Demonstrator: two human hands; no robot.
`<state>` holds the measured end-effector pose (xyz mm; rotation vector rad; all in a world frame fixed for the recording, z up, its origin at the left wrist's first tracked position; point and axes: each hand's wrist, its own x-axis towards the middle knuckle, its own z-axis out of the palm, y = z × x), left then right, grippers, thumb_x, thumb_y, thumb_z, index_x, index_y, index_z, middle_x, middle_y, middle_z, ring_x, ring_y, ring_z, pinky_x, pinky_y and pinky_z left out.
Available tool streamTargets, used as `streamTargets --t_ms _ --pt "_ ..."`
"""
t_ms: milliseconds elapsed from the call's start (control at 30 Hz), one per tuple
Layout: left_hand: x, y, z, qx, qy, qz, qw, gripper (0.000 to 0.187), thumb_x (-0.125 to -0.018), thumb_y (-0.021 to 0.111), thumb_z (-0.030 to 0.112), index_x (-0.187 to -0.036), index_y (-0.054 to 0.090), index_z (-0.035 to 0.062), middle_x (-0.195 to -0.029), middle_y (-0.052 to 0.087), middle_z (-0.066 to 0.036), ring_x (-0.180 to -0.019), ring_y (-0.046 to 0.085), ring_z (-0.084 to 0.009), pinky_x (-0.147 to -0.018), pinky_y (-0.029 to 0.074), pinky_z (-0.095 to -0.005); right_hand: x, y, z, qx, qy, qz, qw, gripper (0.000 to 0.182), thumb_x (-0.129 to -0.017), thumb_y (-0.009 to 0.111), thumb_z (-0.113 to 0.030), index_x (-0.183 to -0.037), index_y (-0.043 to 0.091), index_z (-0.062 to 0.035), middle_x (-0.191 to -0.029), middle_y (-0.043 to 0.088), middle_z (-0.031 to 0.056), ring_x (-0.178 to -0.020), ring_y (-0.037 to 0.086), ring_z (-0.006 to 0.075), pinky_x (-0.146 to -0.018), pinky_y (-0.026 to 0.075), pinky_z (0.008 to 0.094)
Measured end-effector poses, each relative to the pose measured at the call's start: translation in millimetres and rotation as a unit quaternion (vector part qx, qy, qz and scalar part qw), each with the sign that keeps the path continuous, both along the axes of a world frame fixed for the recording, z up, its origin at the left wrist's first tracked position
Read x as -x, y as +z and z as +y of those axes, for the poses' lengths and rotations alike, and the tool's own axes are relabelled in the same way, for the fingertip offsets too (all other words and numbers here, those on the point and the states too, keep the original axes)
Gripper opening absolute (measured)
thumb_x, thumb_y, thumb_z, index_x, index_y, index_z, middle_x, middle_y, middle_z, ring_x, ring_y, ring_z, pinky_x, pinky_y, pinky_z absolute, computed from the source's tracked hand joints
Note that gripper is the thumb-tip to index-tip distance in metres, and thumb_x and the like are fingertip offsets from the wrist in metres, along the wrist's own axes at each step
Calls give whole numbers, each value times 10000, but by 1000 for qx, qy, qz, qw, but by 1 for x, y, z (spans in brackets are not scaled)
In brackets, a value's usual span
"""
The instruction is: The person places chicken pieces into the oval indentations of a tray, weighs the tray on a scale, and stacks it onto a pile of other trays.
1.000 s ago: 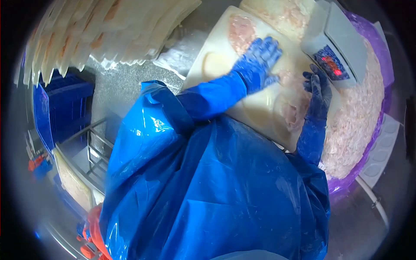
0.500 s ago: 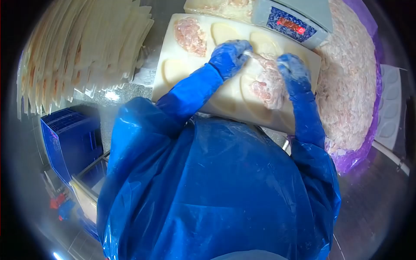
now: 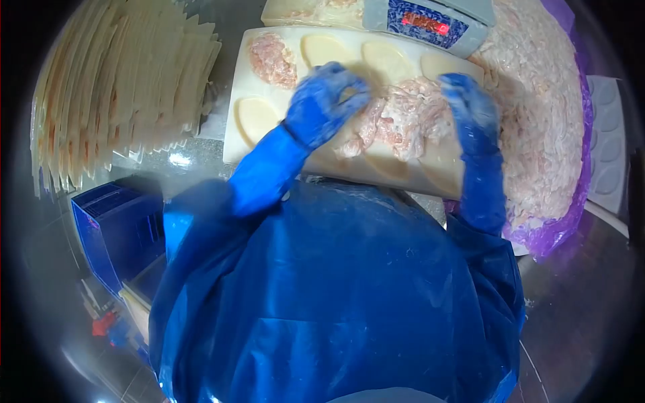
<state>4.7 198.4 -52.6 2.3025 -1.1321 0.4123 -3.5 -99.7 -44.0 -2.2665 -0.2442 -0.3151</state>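
Note:
A spread piece of pale pink raw meat [image 3: 406,117] lies across the middle cavities of a white mould tray [image 3: 235,144]. My left hand [image 3: 326,104], in a blue glove, hovers at the meat's left edge. Its fingers are curved, with a gap between thumb and forefinger and nothing seen between them. Beside the meat's right edge is my right hand [image 3: 471,107], gloved and smeared white; its fingers are loosely bent and apart from the meat. A smaller portion of meat [image 3: 273,60] fills the tray's top left cavity.
A scale with a red display [image 3: 424,25] stands behind the tray. At right, a large heap of raw meat [image 3: 541,121] rests on purple plastic film [image 3: 579,195]. Stacked pale sheets [image 3: 121,87] stand at left, above a blue crate [image 3: 117,228]. Another mould tray [image 3: 608,141] is far right.
The meat, earlier stretched up between both hands, now lies broader across the tray. My left hand has let go and moved left; my right hand has shifted slightly right. The view has shifted a little.

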Motion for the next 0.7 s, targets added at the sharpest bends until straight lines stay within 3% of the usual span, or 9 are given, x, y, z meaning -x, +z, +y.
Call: streamTargets --t_ms 67,133,200,267,333,533,600,633,700 --pt "-4 -9 -37 -5 121 283 951 274 -864 687 190 -1121 620 125 -1002 637 -105 -966 644 -302 -790 512 -430 2 -6 36 -72 33 98 992 266 -893 644 -204 -1127 662 -81 -1036 678 100 -1009 628 269 -918 475 389" --pt "-2 -27 -48 -55 115 149 981 316 -823 728 240 -1075 621 82 -971 638 -119 -876 645 -300 -792 514 -415 6 -23 52 -85 70 148 983 275 -876 655 -199 -1128 664 -91 -1045 671 101 -1018 621 281 -924 471 391" --pt "-4 -36 -35 -11 104 123 987 290 -837 735 195 -1065 617 60 -903 620 -116 -814 636 -241 -756 520 -372 12 -30 59 139 119 39 982 294 -842 664 -150 -1133 665 -108 -1091 655 105 -1012 619 266 -892 488 381" --pt "-9 -29 -15 165 20 366 916 204 -896 691 133 -1057 615 33 -867 613 -83 -791 609 -160 -738 518 -310 8 -28 59 43 144 81 985 319 -829 669 -113 -1149 663 -103 -1121 644 109 -1023 620 264 -884 497 375" --pt "-11 -27 -4 219 6 409 886 121 -937 648 77 -1041 623 21 -864 608 -31 -797 564 -94 -743 504 -260 5 -28 68 -146 130 112 974 352 -826 681 -104 -1178 659 -116 -1143 635 113 -1042 613 298 -904 497 381" --pt "-20 7 29 231 -3 537 811 134 -955 638 95 -1072 644 30 -927 646 -8 -848 599 -72 -770 505 -236 0 -31 100 63 197 121 971 386 -862 676 -137 -1221 620 -8 -1143 669 116 -1101 609 213 -956 476 376" --pt "-20 14 35 256 -41 559 788 151 -953 637 94 -1090 647 32 -950 651 -9 -886 605 -90 -816 497 -243 -7 -38 113 -241 247 258 902 349 -881 680 -140 -1199 631 -6 -1095 695 95 -1087 612 198 -941 479 358" --pt "-22 16 37 246 -53 548 798 161 -949 636 86 -1100 647 31 -971 654 -15 -921 608 -100 -852 494 -251 -13 -25 115 -304 311 388 813 339 -881 693 -123 -1190 630 0 -1078 692 84 -1060 613 172 -920 482 334" --pt "-28 20 42 231 -61 547 802 186 -936 640 68 -1117 643 26 -1046 658 -38 -1020 616 -132 -944 485 -279 -17 -21 120 -284 310 468 777 323 -880 688 -99 -1181 628 4 -1076 683 81 -1045 608 154 -915 479 318"
